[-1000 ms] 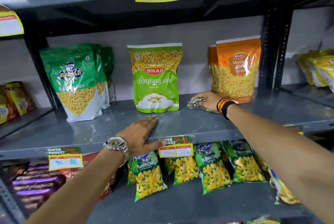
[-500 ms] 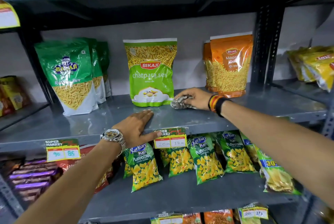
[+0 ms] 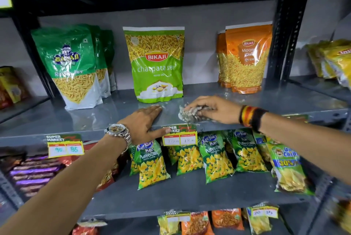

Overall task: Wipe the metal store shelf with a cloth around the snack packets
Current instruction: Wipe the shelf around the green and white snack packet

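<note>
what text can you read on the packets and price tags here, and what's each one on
"BIKAJI", "chatpata sev": light green packet
"BIKAJI", "Moong Dal", partly under glare: orange packet
"Kurkure Playz PUFFCORN": lower-shelf green packets
"SUPER MARKET", "18": centre price tag
"SUPER MARKET", "95", "85": left price tag
"30%": chips packet
Dark green packet logo, bottom tags: too blurred to read.

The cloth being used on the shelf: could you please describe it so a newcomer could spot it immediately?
On the grey metal shelf, look in front of the light-green Bikaji packet. The right hand presses a crumpled whitish cloth there, the only fabric among glossy packets.
</note>
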The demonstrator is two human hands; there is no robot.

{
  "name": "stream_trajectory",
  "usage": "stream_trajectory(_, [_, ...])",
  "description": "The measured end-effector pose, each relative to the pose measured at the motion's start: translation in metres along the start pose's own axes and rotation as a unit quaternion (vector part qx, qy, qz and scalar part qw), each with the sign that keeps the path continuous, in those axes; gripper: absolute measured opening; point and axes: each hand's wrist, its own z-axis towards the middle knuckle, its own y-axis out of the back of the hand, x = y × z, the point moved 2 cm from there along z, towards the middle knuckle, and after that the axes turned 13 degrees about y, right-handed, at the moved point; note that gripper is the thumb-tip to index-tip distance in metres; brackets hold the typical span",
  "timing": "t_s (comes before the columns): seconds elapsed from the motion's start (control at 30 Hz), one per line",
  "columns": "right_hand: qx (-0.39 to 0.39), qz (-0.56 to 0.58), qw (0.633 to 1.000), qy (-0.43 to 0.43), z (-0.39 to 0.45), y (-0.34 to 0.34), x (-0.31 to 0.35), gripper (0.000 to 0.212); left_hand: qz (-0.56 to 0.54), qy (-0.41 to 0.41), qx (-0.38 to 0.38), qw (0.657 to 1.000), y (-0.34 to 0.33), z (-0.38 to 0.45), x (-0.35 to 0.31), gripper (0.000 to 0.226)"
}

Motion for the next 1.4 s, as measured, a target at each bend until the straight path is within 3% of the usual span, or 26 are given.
stream_trajectory(0.1, [0.029, 0.015, 0.999, 0.000, -0.025, 0.022, 0.013, 0.041, 0.001, 0.000, -0.001, 1.000, 0.001, -0.001, 0.000, 0.120])
stream_trajectory(0.2, [-0.061, 0.006, 0.996, -0.067, -0.014, 0.050, -0.012, 0.038, 0.022, -0.015, -0.001, 1.000, 0.005, 0.003, -0.003, 0.117])
stream_trajectory(0.27, [-0.070, -0.018, 0.992, -0.103, -0.007, 0.044, -0.025, 0.037, 0.032, -0.038, -0.007, 0.999, 0.008, 0.008, -0.014, 0.116])
stream_trajectory(0.43, [-0.024, 0.006, 0.998, -0.052, 0.003, 0.034, -0.041, 0.037, 0.005, -0.065, 0.002, 0.998, 0.004, 0.021, -0.047, 0.115])
stream_trajectory(0.6, [-0.156, -0.015, 0.981, -0.115, 0.069, 0.060, -0.110, 0.032, -0.006, -0.070, 0.009, 0.998, 0.002, 0.024, -0.046, 0.106])
stream_trajectory(0.77, [-0.185, -0.042, 0.963, -0.189, 0.131, 0.057, -0.172, 0.032, -0.012, -0.070, 0.004, 0.997, 0.001, 0.023, -0.046, 0.115])
stream_trajectory(1.0, [-0.123, -0.080, 0.967, -0.207, 0.177, 0.046, -0.217, 0.038, -0.030, -0.072, -0.008, 0.997, -0.007, 0.029, -0.043, 0.110])
stream_trajectory(1.23, [-0.109, -0.024, 0.977, -0.182, 0.153, 0.039, -0.185, 0.035, -0.012, -0.085, 0.005, 0.996, -0.001, 0.024, -0.046, 0.108])
stream_trajectory(1.4, [-0.070, -0.047, 0.984, -0.156, 0.131, 0.036, -0.145, 0.041, -0.016, -0.084, 0.007, 0.996, -0.001, 0.024, -0.047, 0.105])
